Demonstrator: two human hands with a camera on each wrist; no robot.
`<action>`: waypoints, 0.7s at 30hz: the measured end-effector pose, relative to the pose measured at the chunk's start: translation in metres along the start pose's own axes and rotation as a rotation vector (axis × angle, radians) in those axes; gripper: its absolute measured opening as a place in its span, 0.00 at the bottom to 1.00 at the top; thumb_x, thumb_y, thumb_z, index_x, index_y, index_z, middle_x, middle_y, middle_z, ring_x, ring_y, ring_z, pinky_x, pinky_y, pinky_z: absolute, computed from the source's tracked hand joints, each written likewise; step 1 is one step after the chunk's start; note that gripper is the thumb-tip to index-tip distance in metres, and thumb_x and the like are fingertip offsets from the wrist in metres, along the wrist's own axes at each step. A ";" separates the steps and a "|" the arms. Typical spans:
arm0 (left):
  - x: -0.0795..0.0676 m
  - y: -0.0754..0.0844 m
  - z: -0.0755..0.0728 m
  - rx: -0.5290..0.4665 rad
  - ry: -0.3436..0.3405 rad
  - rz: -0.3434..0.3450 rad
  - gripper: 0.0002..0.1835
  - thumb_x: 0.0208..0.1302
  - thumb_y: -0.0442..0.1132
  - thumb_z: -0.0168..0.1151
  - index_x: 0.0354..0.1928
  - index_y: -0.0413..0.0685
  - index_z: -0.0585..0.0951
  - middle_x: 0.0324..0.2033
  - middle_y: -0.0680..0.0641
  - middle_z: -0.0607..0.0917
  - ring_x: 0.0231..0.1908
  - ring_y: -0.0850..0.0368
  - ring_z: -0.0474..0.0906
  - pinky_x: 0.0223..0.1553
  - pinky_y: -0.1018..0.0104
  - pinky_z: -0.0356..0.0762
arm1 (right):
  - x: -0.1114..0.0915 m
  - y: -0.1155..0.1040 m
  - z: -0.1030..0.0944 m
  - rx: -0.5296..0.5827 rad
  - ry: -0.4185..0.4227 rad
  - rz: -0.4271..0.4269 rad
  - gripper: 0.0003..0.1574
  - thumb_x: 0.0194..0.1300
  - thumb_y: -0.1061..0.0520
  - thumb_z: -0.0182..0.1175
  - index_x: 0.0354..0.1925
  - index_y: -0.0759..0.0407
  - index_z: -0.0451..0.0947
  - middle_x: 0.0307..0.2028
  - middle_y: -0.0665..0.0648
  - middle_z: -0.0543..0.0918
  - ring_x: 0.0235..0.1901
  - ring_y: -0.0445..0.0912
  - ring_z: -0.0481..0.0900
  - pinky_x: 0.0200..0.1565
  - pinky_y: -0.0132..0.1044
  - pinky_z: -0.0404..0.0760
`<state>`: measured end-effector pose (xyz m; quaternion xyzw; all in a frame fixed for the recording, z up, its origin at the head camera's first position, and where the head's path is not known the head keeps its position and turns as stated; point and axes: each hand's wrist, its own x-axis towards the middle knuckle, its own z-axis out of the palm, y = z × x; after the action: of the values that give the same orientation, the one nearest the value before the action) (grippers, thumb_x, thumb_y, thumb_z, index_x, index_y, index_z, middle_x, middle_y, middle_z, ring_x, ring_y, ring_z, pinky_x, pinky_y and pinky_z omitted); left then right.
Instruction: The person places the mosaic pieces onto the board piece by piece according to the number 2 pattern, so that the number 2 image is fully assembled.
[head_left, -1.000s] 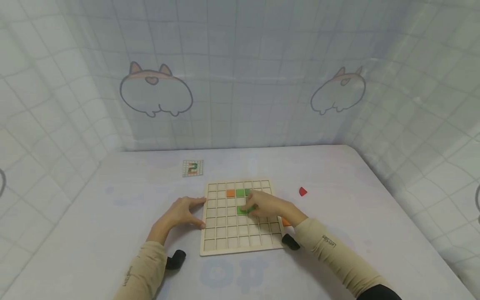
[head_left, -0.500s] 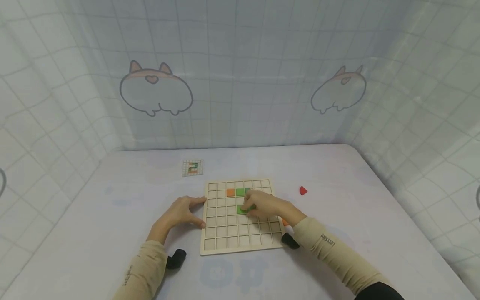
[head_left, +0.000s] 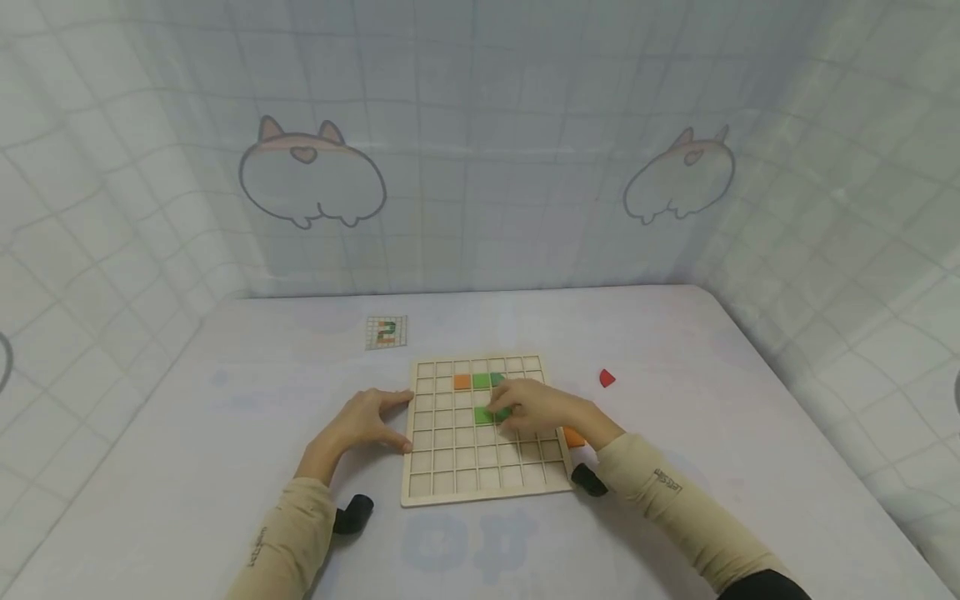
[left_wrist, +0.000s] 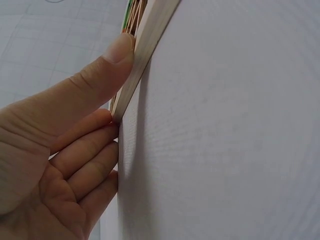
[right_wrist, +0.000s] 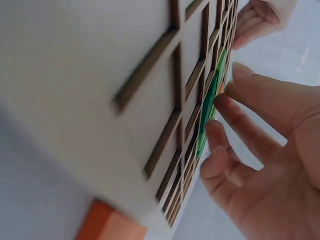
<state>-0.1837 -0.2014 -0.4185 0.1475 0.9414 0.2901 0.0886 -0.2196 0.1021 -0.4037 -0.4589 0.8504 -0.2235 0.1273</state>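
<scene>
While the left rim of the wooden grid board is touched by the left hand, the right hand is held over its cells. The board is laid flat on the white table. In the second row from the far side, neighbouring cells are filled by an orange square, a light green square and a dark green piece. Nearer the person, in the light green square's column, another cell is occupied by a second light green piece; just beside it, a further green piece is partly covered by the right fingers. These are bent and held apart, with the tips brought down to the green pieces; how firmly they are pressed cannot be told. The left thumb and fingers are spread wide along the rim.

In the left wrist view, the thumb is shown laid against the board's edge, the other fingers side by side below it. An orange block beside the board is exposed in the right wrist view, but is partly hidden by the forearm from above. Only in the head view are a small printed card, beyond the board, and a red wedge, to its right, shown.
</scene>
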 end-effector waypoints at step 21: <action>0.000 0.000 -0.001 -0.013 -0.009 0.002 0.47 0.33 0.47 0.80 0.60 0.37 0.73 0.60 0.35 0.73 0.62 0.36 0.65 0.63 0.44 0.63 | -0.085 0.035 -0.028 0.105 0.217 0.340 0.23 0.58 0.64 0.61 0.53 0.69 0.76 0.40 0.61 0.81 0.38 0.51 0.77 0.37 0.37 0.78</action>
<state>-0.1843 -0.2015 -0.4177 0.1491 0.9390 0.2954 0.0935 -0.2101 0.1974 -0.3954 -0.2748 0.9115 -0.2910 0.0947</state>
